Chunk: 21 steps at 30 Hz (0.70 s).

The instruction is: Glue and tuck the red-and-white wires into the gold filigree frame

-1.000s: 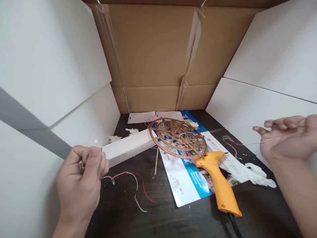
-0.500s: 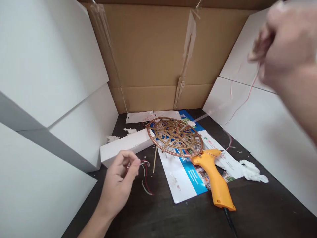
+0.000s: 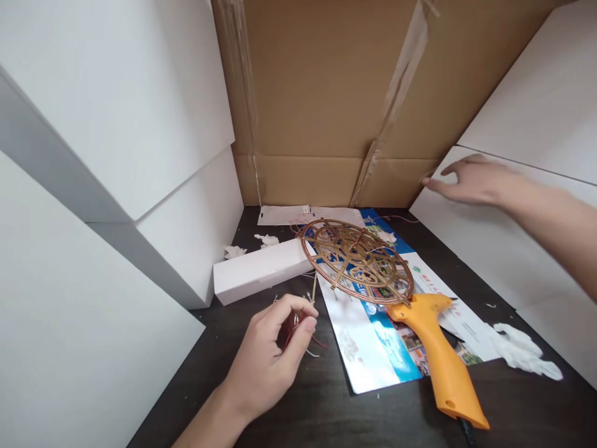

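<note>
My left hand (image 3: 270,354), low in the middle, is curled with thumb and forefinger nearly together around thin red and white wires (image 3: 318,341). Their loose ends stick out below the fingers; the rest is hidden in the palm. At the right, my right hand (image 3: 471,179) is raised near the white panel, fingers apart and nothing seen in them. A round openwork disc (image 3: 357,249), brown and wood-like, rests tilted between both hands. Close to its front edge is an orange glue gun (image 3: 443,348). A thin reddish wire (image 3: 396,218) lies at the back of the table.
A long white box (image 3: 263,270) stands left of the disc, beside a thin stick (image 3: 314,289). Printed brochures (image 3: 373,367) lie under the disc and glue gun. Crumpled white tissue (image 3: 527,351) is at the right. White panels (image 3: 153,93) and cardboard (image 3: 308,93) enclose the dark table.
My right hand has come down from the upper right, and the thin wire that hung from it now lies at the back. The view has shifted; my left hand keeps its wires.
</note>
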Each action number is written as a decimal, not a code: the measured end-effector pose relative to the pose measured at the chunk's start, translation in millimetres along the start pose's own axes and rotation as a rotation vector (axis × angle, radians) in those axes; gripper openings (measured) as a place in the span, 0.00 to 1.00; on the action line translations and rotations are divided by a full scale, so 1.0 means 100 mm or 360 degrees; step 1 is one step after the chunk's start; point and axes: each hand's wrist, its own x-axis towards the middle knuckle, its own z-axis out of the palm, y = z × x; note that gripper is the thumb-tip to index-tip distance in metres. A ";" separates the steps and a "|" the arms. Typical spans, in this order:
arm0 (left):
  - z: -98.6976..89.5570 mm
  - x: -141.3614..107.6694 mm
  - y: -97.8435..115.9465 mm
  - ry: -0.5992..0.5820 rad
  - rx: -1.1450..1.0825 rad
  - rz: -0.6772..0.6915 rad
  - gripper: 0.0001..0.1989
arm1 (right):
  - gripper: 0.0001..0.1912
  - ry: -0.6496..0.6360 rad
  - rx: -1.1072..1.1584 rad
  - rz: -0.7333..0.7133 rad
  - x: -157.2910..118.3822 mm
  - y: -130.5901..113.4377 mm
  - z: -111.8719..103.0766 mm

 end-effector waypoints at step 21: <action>0.19 0.06 -0.17 -0.0257 -0.0343 -0.0455 0.19 | 0.39 -0.0917 0.0227 0.0382 -0.11 -0.35 -0.27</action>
